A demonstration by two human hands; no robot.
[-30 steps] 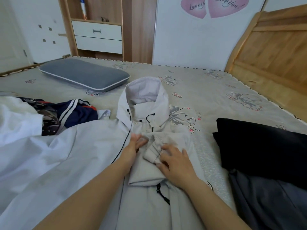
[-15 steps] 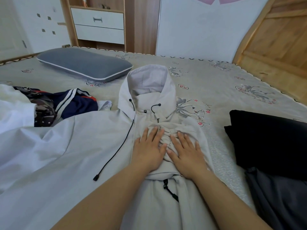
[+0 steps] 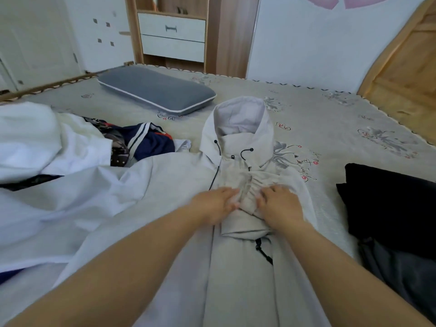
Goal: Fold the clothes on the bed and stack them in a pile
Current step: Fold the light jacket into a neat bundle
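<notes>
Since half a second ago the two hands have drawn apart. They lay flat side by side on the folded sleeve; now the left hand (image 3: pixel 213 204) sits at the sleeve's left edge and the right hand (image 3: pixel 279 205) at its right edge, with a strip of bunched cloth showing between them. Left fingers are curled in against the fabric, the thumb pressing the fold; whether they pinch it I cannot tell. Right fingers lie bent and close together on top of the cloth, pressing down.

The pale grey hooded jacket (image 3: pixel 238 267) lies face up in the middle of the bed (image 3: pixel 330 128), hood (image 3: pixel 239 115) pointing far, hem toward the near edge. Its right sleeve is folded across the chest under the hands; the left side is still spread wide to the left. A black drawcord (image 3: pixel 215 169) runs down from the collar, and a black zip pull (image 3: pixel 263 252) lies just near of the folded sleeve.

To the right, well apart from the jacket, sits a folded black garment (image 3: pixel 389 204) with a dark grey garment (image 3: pixel 401 272) just near of it. To the far left is a loose heap: a white garment (image 3: pixel 35 142) and a navy striped garment (image 3: pixel 148 142). A grey pillow (image 3: pixel 155 90) lies at the far side.

A wooden cabinet (image 3: pixel 173 36) beyond the bed has two white drawers, both closed; contents not visible.
</notes>
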